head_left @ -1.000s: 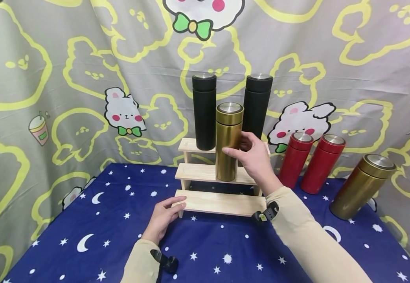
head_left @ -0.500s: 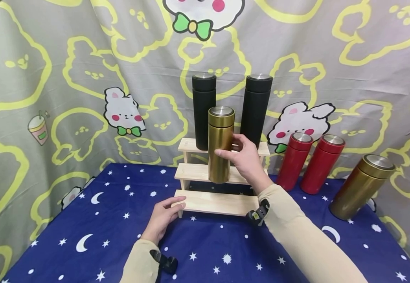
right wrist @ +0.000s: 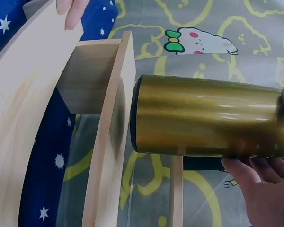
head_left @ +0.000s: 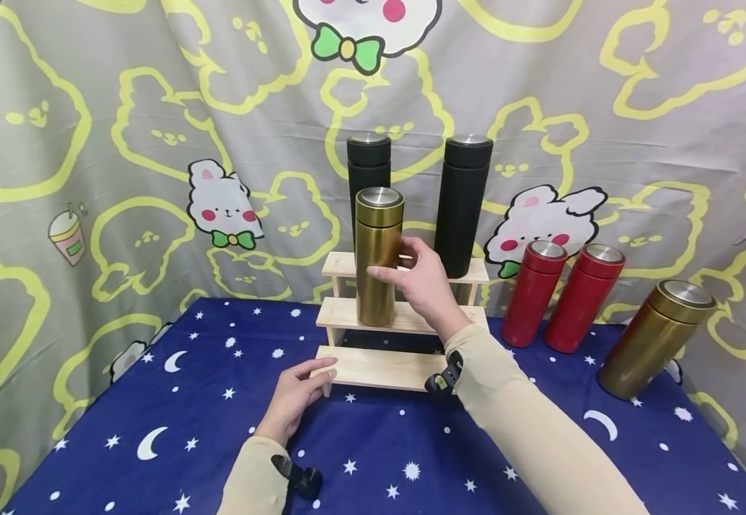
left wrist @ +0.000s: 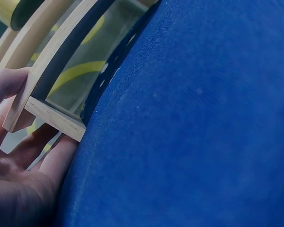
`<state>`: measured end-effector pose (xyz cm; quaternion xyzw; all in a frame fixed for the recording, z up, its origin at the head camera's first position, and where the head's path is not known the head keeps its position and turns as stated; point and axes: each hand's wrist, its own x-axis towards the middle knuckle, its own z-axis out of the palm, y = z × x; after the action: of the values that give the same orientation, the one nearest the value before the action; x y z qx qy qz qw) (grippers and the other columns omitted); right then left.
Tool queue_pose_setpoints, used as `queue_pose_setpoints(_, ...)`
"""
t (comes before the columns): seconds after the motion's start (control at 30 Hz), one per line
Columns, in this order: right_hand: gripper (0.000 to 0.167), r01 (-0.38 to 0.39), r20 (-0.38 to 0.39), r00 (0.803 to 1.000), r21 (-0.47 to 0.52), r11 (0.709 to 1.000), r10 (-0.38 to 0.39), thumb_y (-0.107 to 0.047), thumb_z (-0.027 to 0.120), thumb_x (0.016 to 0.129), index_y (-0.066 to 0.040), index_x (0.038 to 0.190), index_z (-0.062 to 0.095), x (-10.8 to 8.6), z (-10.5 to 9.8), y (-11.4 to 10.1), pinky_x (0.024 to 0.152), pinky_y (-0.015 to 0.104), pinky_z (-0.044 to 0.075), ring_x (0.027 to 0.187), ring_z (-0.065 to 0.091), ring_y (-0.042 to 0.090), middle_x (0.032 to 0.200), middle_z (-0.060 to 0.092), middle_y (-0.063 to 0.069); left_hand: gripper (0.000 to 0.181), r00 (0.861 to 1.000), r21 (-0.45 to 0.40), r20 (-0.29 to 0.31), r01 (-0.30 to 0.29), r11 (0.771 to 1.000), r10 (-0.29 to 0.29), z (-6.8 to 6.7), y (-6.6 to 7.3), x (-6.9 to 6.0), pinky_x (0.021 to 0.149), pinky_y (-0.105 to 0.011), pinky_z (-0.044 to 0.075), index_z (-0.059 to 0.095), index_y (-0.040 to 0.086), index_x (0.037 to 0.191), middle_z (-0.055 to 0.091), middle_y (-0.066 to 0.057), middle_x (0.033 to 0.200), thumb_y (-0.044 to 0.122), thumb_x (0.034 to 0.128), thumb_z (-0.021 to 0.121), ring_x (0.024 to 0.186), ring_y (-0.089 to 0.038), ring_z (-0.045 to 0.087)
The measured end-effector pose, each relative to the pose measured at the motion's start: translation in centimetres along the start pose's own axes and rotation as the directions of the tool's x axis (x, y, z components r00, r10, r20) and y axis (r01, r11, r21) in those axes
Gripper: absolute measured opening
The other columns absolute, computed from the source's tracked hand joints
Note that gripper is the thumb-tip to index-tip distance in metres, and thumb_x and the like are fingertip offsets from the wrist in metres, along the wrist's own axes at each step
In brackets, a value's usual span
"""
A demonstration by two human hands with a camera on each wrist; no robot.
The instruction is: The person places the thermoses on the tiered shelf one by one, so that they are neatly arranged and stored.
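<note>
My right hand [head_left: 414,279] grips a gold thermos bottle [head_left: 378,265] round its body, thumb in front. The bottle is upright over the left part of the middle shelf [head_left: 411,318] of a stepped wooden stand [head_left: 379,368]. In the right wrist view the dark base of the gold thermos [right wrist: 203,118] is very close to the shelf; I cannot tell if it touches. My left hand [head_left: 298,393] holds the left end of the lowest shelf. In the left wrist view, that hand's fingers [left wrist: 52,156] lie around the shelf's end and leg.
Two black thermos bottles, one at the left [head_left: 369,154] partly hidden and one at the right [head_left: 463,207], stand on the top shelf. On the starry blue cloth [head_left: 205,422] at the right are two red thermos bottles [head_left: 585,297] and another gold one [head_left: 656,340]. A patterned curtain hangs behind.
My right hand has carried the gold thermos leftward along the middle shelf, from in front of the gap between the black bottles to in front of the left one. My left hand stays put.
</note>
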<state>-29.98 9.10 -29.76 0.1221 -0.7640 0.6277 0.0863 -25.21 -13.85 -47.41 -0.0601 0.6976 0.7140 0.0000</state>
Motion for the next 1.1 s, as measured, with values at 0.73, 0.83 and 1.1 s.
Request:
queue_pose_setpoints(0.73,0.069,-0.017,0.017,1.000,-0.096,0.995,0.018,-0.029,0.084,0.079,-0.009,0.137,0.051,1.1,1.3,0.4,0.092,0.043,0.047,0.121,0.052,0.027,0.131,0.055,0.009,0.029,1.000,0.036,-0.020,0.002,0.999,-0.001,-0.1,0.3,0.2,0.054,-0.021,0.037,0.073,0.002,0.112,0.060,-0.008,0.105,0.009,0.0841,0.077,0.061,-0.008,0.045)
queue_pose_setpoints(0.83,0.072,-0.016,0.036,0.999,-0.105,0.994,0.020,-0.029,0.083,0.080,-0.008,0.139,0.048,1.1,1.4,0.6,0.092,0.044,0.047,0.122,0.052,0.027,0.133,0.054,0.010,0.029,1.000,0.036,-0.018,0.006,0.999,-0.005,-0.1,0.1,0.0,0.053,-0.021,0.035,0.074,0.003,0.112,0.060,-0.007,0.103,0.010,0.0839,0.077,0.058,-0.008,0.042)
queue_pose_setpoints(1.1,0.074,0.014,0.059,0.998,-0.143,0.990,-0.006,-0.031,0.082,0.082,-0.005,0.141,0.045,0.9,1.0,0.7,0.095,0.043,0.045,0.123,0.050,0.027,0.134,0.052,0.011,0.030,1.000,0.050,-0.014,0.002,0.999,-0.002,0.1,0.1,-0.2,0.064,-0.024,0.045,0.074,0.003,0.113,0.059,-0.011,0.116,0.013,0.0846,0.077,0.075,-0.014,0.055)
